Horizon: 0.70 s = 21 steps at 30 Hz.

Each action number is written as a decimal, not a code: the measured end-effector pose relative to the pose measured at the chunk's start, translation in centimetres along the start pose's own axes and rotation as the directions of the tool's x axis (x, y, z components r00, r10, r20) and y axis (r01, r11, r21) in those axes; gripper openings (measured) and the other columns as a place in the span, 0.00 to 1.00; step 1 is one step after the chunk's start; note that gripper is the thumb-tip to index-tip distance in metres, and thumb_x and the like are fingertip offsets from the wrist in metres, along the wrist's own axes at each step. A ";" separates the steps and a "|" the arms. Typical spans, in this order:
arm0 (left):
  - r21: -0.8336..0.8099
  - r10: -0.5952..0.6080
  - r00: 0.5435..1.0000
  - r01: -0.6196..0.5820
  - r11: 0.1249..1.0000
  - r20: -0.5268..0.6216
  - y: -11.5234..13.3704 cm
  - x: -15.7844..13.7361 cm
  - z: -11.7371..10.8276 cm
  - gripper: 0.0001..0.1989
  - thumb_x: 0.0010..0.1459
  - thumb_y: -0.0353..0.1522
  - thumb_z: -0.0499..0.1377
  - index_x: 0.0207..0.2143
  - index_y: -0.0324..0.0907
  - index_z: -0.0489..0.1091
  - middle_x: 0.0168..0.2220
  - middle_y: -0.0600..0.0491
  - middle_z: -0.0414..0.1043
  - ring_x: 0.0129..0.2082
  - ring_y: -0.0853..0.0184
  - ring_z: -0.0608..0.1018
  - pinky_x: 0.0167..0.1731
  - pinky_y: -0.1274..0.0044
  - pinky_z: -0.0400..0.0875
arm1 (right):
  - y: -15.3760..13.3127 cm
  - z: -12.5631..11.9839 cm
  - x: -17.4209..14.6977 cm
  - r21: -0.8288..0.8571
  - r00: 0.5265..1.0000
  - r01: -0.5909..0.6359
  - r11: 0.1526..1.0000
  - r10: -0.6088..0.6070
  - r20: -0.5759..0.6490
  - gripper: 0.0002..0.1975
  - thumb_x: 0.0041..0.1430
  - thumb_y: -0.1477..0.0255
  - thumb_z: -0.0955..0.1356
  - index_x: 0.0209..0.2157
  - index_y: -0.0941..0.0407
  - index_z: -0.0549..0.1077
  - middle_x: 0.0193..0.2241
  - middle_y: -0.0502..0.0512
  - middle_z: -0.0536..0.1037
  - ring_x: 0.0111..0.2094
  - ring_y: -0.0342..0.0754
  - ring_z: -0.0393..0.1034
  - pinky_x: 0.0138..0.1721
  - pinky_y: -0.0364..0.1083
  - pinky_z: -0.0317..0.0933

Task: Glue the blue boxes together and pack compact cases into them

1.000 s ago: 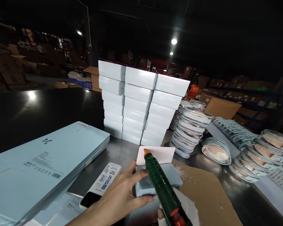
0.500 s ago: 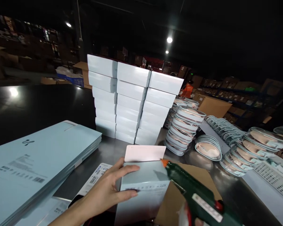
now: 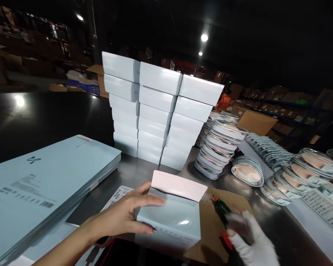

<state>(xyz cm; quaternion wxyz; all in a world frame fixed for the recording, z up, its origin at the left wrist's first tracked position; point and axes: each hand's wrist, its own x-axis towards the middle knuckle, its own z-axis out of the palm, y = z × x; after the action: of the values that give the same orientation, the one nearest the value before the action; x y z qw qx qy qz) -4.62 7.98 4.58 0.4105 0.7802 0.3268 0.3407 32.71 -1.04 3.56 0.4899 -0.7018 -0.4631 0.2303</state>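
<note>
My left hand (image 3: 127, 212) grips the left side of a pale blue carton (image 3: 172, 214), thumb on the front and fingers over the top. The carton's pale pink flap (image 3: 179, 184) stands up along its far edge. To the right, a dark green glue gun (image 3: 222, 210) with an orange nozzle and red trigger rests on a piece of brown cardboard (image 3: 211, 229). My right hand (image 3: 251, 236), in a white glove with bare fingertips, is beside the gun's handle. It is partly blurred, with thumb and fingers apart.
White cartons (image 3: 155, 114) are stacked in columns behind the held one. Flat blue cartons (image 3: 52, 177) are piled at left. Clear oval packs with peach inserts (image 3: 220, 147) stand stacked at right, by a perforated white tray (image 3: 324, 210). A person in orange (image 3: 224, 103) is in the background.
The glue gun has moved down from the carton's flap onto the cardboard, and my right hand has loosened around it. The flap leans back more; my left hand keeps its grip on the tilted carton.
</note>
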 end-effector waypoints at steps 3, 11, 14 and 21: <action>-0.033 0.044 0.999 -0.043 0.999 0.018 -1.1 -0.1 0.9 0.25 0.49 0.43 0.75 0.51 0.54 0.81 0.65 0.45 0.66 0.65 0.44 0.70 0.62 0.58 0.67 | -2.6 5.8 -1.0 0.333 0.906 0.347 0.877 -0.405 0.124 0.53 0.39 0.43 0.76 0.65 0.49 0.62 0.52 0.62 0.80 0.59 0.64 0.71 0.59 0.62 0.64; -0.140 0.378 0.918 -0.392 0.909 -0.119 -2.3 -0.4 2.4 0.16 0.64 0.39 0.66 0.54 0.56 0.72 0.61 0.46 0.66 0.67 0.48 0.67 0.60 0.58 0.69 | -3.5 8.0 -3.5 0.232 0.618 0.702 0.673 -0.738 0.273 0.24 0.59 0.70 0.71 0.57 0.41 0.73 0.51 0.56 0.75 0.58 0.56 0.72 0.54 0.52 0.69; -0.055 0.347 0.937 -0.345 0.937 0.039 -1.0 -0.1 1.2 0.09 0.65 0.41 0.65 0.44 0.51 0.82 0.54 0.44 0.73 0.71 0.47 0.58 0.66 0.54 0.59 | -4.7 7.3 -2.6 0.178 0.447 0.833 0.524 -0.827 0.341 0.34 0.52 0.84 0.70 0.56 0.38 0.73 0.44 0.53 0.76 0.56 0.54 0.73 0.51 0.50 0.71; -0.342 0.017 0.945 -0.134 0.930 -0.325 -1.2 0.2 1.0 0.16 0.52 0.46 0.73 0.37 0.46 0.83 0.55 0.42 0.76 0.60 0.44 0.74 0.59 0.58 0.68 | -0.3 7.5 -1.6 0.308 0.788 0.573 0.760 -0.614 0.050 0.28 0.67 0.60 0.68 0.66 0.40 0.61 0.67 0.57 0.64 0.62 0.59 0.68 0.54 0.58 0.72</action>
<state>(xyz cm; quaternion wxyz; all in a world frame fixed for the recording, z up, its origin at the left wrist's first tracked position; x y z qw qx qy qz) -4.00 8.22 3.12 0.4748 0.6391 0.2898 0.5312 25.99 1.19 0.54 0.5948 -0.4240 -0.6598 0.1764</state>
